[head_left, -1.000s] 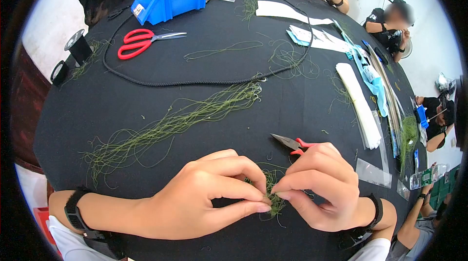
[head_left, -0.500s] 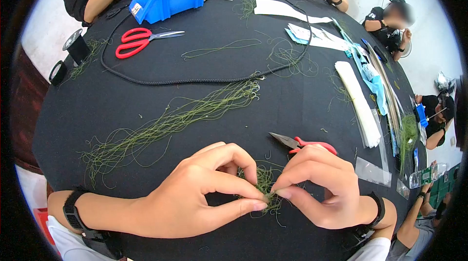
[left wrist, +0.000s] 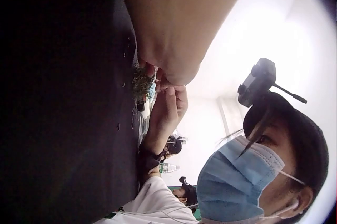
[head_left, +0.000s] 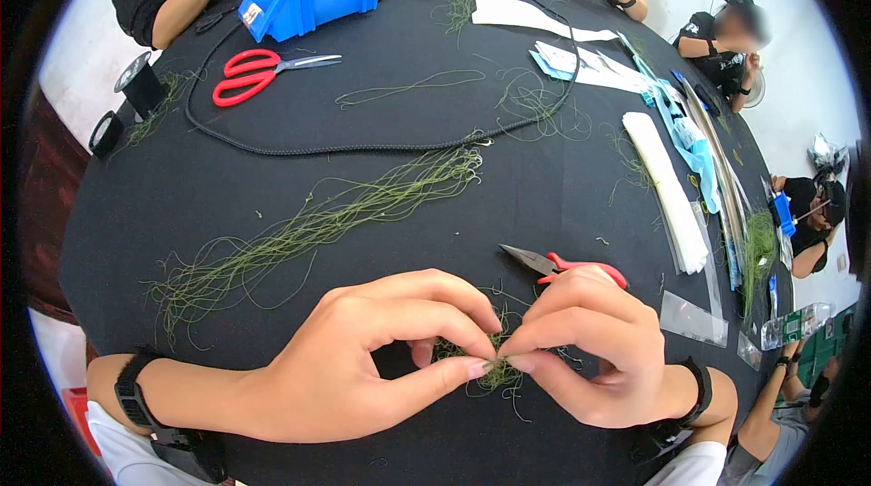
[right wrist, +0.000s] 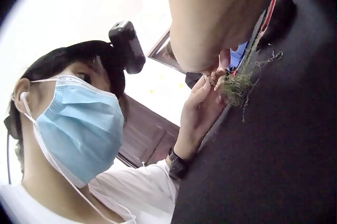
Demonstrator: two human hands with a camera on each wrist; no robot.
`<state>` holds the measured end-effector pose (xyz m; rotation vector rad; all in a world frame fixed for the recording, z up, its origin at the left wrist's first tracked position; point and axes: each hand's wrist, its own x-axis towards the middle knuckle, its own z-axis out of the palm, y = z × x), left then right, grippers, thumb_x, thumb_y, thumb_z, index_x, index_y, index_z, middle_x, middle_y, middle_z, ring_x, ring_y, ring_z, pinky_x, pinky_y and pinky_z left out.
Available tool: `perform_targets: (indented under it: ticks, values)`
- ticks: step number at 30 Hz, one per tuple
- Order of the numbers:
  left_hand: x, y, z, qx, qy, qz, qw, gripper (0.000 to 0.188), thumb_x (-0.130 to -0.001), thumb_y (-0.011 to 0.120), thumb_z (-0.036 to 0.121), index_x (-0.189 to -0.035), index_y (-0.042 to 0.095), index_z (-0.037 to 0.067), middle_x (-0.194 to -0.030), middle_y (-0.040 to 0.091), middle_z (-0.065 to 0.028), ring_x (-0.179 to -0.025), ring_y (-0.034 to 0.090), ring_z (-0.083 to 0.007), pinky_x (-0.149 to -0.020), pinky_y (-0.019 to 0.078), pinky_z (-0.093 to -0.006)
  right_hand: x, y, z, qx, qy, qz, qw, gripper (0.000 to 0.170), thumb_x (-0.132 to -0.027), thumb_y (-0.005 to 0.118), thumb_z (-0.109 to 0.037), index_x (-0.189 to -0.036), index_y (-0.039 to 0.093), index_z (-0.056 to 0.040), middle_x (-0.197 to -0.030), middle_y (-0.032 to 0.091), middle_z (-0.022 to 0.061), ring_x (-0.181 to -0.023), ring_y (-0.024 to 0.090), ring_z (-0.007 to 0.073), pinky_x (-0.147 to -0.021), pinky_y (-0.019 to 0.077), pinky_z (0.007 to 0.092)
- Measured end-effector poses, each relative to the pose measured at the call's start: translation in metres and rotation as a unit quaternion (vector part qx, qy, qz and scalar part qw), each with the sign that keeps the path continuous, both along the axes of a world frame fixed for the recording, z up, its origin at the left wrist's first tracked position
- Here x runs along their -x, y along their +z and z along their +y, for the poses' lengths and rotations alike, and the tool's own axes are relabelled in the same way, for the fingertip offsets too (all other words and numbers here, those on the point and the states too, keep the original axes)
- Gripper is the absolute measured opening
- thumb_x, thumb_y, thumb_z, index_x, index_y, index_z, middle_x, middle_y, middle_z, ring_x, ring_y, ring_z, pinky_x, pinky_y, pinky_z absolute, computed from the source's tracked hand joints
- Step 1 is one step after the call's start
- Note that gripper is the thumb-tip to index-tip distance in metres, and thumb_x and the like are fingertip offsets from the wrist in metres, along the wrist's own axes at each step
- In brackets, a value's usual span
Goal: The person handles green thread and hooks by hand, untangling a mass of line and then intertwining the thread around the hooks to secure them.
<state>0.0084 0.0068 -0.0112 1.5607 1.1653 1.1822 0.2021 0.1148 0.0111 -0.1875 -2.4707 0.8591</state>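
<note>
Both hands meet at the front of the black table over a tangle of thin green line (head_left: pixel 504 382). My left hand (head_left: pixel 358 350) pinches a bit of the line between thumb and forefinger. Right beside it, my right hand (head_left: pixel 599 341) pinches the same line, fingertips nearly touching the left ones. In the right wrist view the tangle (right wrist: pixel 237 88) hangs under the fingertips, with loose strands sticking out. Small hooks show around it. Just beyond the right hand lie pliers (head_left: pixel 567 263) with red handles, partly covered by that hand.
A long bundle of green lines (head_left: pixel 363 205) with hooks at one end lies beyond the left hand. Farther off are red scissors (head_left: pixel 249 78), a black cord (head_left: pixel 336 151), a blue bin (head_left: pixel 318 0) and black spools (head_left: pixel 141 87). White strips (head_left: pixel 667 196) lie right. Other people sit around.
The left hand has shifted slightly and its fingers have drawn in closer to the right fingertips. Both hands keep pinching the line. Across the table, a person's arm has moved left.
</note>
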Motion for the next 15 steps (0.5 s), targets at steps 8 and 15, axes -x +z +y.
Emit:
perform_targets:
  ticks: [8,15]
  values:
    - [-0.0004,-0.0003,-0.0016,0.031,0.024,-0.013,0.999,0.007,-0.082,0.071,0.006,-0.089,0.071,0.005,-0.1,0.058,-0.0061,-0.072,0.054,-0.0075,-0.063,0.0451,-0.0213,0.0031,-0.0061,-0.0031,-0.141,-0.038,0.037,0.989,0.019,-0.061,0.075,-0.005,-0.078,0.069,-0.0069,-0.072,0.061,0.0015,-0.064,0.057,0.0173,-0.069,0.045,0.033]
    - [-0.0015,0.0011,-0.0039,0.012,0.039,0.045,0.998,0.008,-0.08,0.073,0.007,-0.088,0.071,0.005,-0.1,0.052,-0.0073,-0.075,0.052,-0.0081,-0.063,0.0449,-0.0211,0.0043,-0.0079,-0.0082,-0.271,-0.042,0.062,0.96,0.022,-0.053,0.071,-0.01,-0.074,0.066,-0.0062,-0.069,0.059,0.0024,-0.062,0.056,0.0177,-0.067,0.0456,0.0342]
